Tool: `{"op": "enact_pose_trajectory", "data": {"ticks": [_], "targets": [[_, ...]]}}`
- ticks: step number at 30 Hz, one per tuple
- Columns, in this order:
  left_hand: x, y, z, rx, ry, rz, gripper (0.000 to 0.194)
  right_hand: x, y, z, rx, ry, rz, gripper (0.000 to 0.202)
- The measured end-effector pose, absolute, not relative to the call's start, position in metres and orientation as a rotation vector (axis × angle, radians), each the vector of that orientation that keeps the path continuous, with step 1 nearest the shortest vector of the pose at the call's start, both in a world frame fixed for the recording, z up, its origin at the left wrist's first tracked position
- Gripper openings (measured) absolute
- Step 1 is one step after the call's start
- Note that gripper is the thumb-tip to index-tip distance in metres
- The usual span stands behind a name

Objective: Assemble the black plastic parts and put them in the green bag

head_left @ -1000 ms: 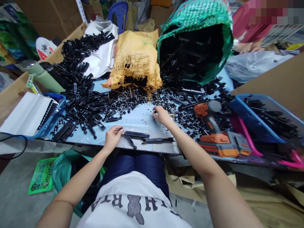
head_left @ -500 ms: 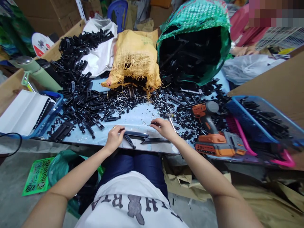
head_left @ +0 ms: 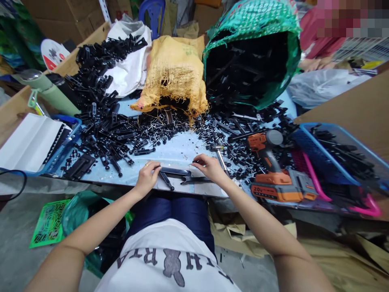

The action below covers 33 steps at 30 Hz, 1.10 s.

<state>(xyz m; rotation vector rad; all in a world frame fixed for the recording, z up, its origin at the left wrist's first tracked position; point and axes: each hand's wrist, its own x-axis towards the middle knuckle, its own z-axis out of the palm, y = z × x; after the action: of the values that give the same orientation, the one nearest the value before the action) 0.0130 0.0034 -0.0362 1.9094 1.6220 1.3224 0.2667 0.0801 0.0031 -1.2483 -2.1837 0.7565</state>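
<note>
My left hand (head_left: pixel 148 177) pinches the left end of a long black bar (head_left: pixel 175 172) at the table's front edge. A shorter black piece (head_left: pixel 166 181) slants down from that end toward the edge. My right hand (head_left: pixel 209 166) hovers just above and right of the bar, its fingertips closed on a small dark part (head_left: pixel 194 162) too small to name. Below the right hand lies a dark wrench (head_left: pixel 196 179). A hammer (head_left: pixel 221 157) with a metal handle rests right of that hand, among many loose screws (head_left: pixel 154 132).
An orange cordless drill (head_left: pixel 270 170) stands at the right, beside a blue basket (head_left: pixel 337 152) of black parts. Behind are a yellow sack (head_left: pixel 176 73) and a green sack (head_left: pixel 253 28). Black parts (head_left: pixel 100 125) heap at the left. Another person's hands (head_left: pixel 316 63) show at the back right.
The fingertips of my right hand now show a small dark part where a thin light tip showed before. My left hand and the bar stay nearly still; the view has shifted slightly.
</note>
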Motion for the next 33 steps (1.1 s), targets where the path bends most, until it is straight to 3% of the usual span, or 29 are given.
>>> {"op": "enact_pose_trajectory", "data": {"ticks": [5,13,22,33], "targets": [[0.016,0.002,-0.041,2.199,1.558,1.207,0.019,0.265,0.075,0.007,-1.226,-2.167,0.791,0.028],[0.009,0.012,-0.044,2.139,1.54,1.259,0.019,0.272,0.069,0.009,-1.184,-2.299,0.823,0.02],[-0.005,0.016,-0.055,2.539,1.279,1.102,0.023,0.259,0.053,0.015,-1.087,-2.806,0.375,0.02],[-0.017,0.022,-0.054,2.613,1.206,1.015,0.024,0.276,0.045,-0.025,-0.867,-2.484,0.389,0.029]]}}
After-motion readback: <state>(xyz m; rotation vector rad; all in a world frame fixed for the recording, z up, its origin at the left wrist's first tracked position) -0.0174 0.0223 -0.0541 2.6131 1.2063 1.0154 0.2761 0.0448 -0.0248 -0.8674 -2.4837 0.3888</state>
